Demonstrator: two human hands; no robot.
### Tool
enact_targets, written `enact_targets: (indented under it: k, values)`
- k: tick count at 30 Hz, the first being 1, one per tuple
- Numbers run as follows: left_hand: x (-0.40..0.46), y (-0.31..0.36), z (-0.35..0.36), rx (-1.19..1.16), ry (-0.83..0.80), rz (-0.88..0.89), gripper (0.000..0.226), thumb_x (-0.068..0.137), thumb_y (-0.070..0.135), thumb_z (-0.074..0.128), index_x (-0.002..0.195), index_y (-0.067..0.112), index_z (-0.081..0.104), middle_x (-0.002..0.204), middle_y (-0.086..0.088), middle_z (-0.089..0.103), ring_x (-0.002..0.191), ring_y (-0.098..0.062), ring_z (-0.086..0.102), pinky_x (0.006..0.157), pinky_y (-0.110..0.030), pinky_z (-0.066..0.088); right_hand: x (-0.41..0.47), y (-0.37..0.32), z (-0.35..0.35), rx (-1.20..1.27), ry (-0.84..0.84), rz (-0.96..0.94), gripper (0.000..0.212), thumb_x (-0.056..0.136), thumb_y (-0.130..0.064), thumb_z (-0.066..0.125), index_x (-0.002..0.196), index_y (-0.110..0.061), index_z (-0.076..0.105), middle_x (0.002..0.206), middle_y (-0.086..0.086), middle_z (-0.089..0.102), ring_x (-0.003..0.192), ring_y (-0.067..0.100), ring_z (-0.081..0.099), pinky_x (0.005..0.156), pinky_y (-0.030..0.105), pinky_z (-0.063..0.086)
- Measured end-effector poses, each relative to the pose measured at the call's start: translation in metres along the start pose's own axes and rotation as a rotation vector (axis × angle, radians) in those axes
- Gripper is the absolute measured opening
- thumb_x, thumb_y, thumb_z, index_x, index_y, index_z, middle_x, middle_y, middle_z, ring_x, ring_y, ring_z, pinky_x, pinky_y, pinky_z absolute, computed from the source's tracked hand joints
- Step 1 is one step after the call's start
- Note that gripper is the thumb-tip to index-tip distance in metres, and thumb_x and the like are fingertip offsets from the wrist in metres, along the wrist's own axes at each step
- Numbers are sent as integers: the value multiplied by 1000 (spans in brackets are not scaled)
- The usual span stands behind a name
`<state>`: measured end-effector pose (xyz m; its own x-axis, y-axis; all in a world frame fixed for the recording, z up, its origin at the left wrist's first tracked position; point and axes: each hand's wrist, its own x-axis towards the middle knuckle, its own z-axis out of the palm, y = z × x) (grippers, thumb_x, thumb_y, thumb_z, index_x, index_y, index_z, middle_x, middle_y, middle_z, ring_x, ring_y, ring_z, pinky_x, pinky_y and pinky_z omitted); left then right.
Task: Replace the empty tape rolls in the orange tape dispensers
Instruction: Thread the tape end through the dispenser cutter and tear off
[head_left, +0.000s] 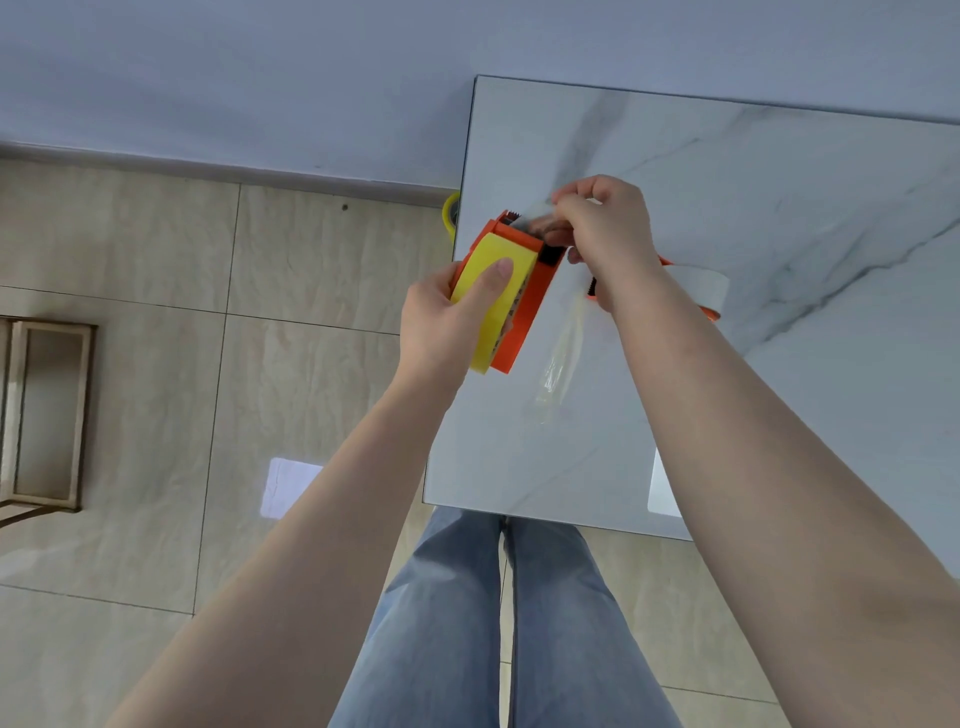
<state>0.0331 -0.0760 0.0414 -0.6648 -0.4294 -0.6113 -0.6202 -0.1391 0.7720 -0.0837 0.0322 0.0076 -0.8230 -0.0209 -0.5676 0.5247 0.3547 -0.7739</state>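
Your left hand (447, 317) curls around what it holds with the thumb (488, 286) laid flat across the front, while your right hand (605, 228) reaches in from above, wrist bent, fingertips (563, 200) pinched together, both bare forearms extended forward.

The table (779, 208) stands against the wall, its left edge over the floor. Above that left edge the left hand (447, 317) holds a tape dispenser (524, 306) with a tape roll (493, 291) seated in it, thumb lying on the roll. The right hand (608, 228) is just right of the dispenser's far end, pinching there. Behind the right wrist, on the table, lies what seems a second dispenser (701, 291). Another roll (451, 213) peeks out beyond the table's left edge, near the wall. A frame (47, 410) stands on the floor, far left.
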Motion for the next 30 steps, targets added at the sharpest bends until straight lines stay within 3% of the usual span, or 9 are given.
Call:
enact_targets:
  k: [4,6,9,12,15,17,19,24,30]
  values:
    - [-1,-1,-1,23,-6,18,12,88,35,67,89,22,66,77,1,70,58,-5,67,56,-23,56,-3,-3,1,-16,-64,39,17,86,-10,49,88,-12,65,68,5,62,66,17,59,62,26,51]
    - [-2,-2,-1,40,-4,17,18,88,35,67,95,19,67,78,2,70,58,-4,68,54,-21,55,-3,-3,3,-5,-63,90,18,86,-17,47,82,-14,65,74,9,68,60,16,57,61,28,51]
    - [-2,-5,-2,47,3,14,21,88,36,67,98,17,68,79,2,71,59,-5,68,55,-22,56,-1,0,4,8,-102,136,25,82,-27,52,90,-9,69,91,16,75,59,14,59,60,25,51]
    - [-3,-8,-2,46,6,7,25,88,36,66,102,15,68,81,1,72,61,-7,69,57,-24,57,-3,9,5,-121,-152,26,26,83,-30,71,98,-9,70,87,4,72,75,12,64,66,25,52]
    - [-4,-9,-2,22,5,-9,29,88,38,67,103,13,68,81,0,72,60,-6,69,55,-23,56,0,14,6,-119,-116,-57,5,82,-17,74,83,-14,70,81,2,72,78,15,68,72,30,55]
    - [-6,-10,-2,29,-10,-6,34,87,41,66,104,11,68,82,-1,73,61,-6,70,54,-21,53,4,17,5,-100,-91,-81,9,79,-16,74,73,-20,68,81,6,74,82,21,72,82,40,59]
    - [-6,-10,-2,52,-24,-4,36,88,43,66,105,12,67,82,1,72,62,-5,70,54,-19,52,6,16,6,-171,-72,-147,7,79,-23,71,74,-23,67,84,2,75,84,22,72,85,44,58]
    - [-5,-7,0,76,-33,-50,29,88,47,63,95,19,67,75,6,71,58,-3,68,55,-19,53,-1,13,9,-677,-1,-357,16,97,-31,53,102,-17,59,101,-5,67,96,18,62,81,35,48]
    - [-6,-9,-2,62,-26,-67,27,88,46,64,85,20,68,71,3,70,55,-5,66,59,-24,57,5,21,6,-630,-14,-323,9,99,-27,48,98,-19,52,100,-3,71,95,21,65,84,38,50]
